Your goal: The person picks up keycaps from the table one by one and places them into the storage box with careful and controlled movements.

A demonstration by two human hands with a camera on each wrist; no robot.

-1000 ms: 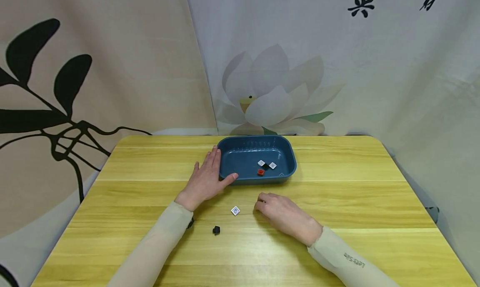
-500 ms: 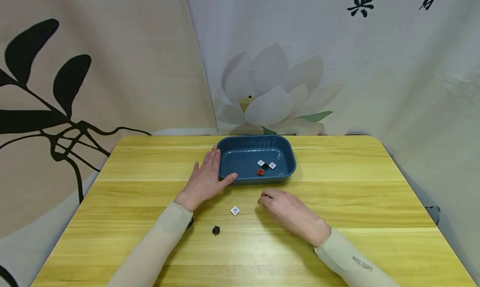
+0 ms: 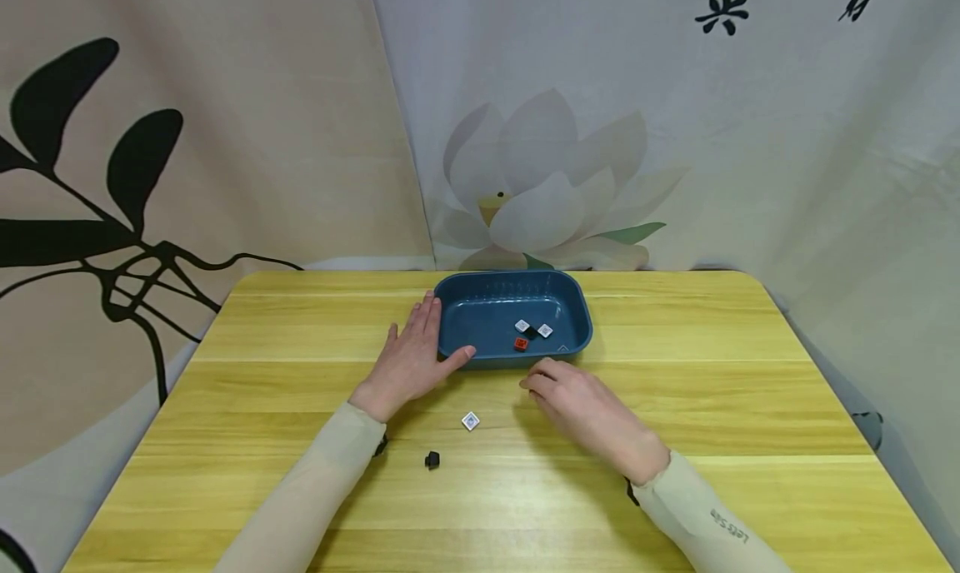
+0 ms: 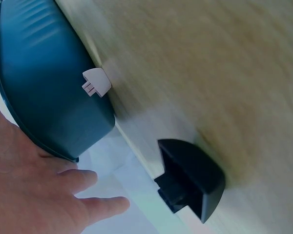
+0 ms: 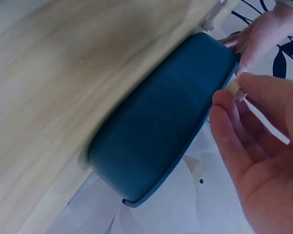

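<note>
My left hand [image 3: 408,356] lies with straight fingers along the left side of the blue tray [image 3: 476,319], its thumb at the front rim. Between thumb and fingertips, my right hand [image 3: 588,411] pinches a pale keycap [image 5: 236,91], seen in the right wrist view just outside the tray's front wall. Inside the tray are a red keycap [image 3: 521,344], a black one and two white ones. On the table in front, a white keycap [image 3: 470,421] lies face up. Nearer still is a black keycap [image 3: 432,460], whose hollow underside and stem show in the left wrist view.
The wooden table [image 3: 697,323] carries everything. Its back edge runs just behind the tray, close to a printed curtain [image 3: 750,156] with a lotus and dark leaves.
My right hand has risen and moved forward and a little to the right, up to the tray's front rim. The left hand, tray and loose keycaps stay where they were.
</note>
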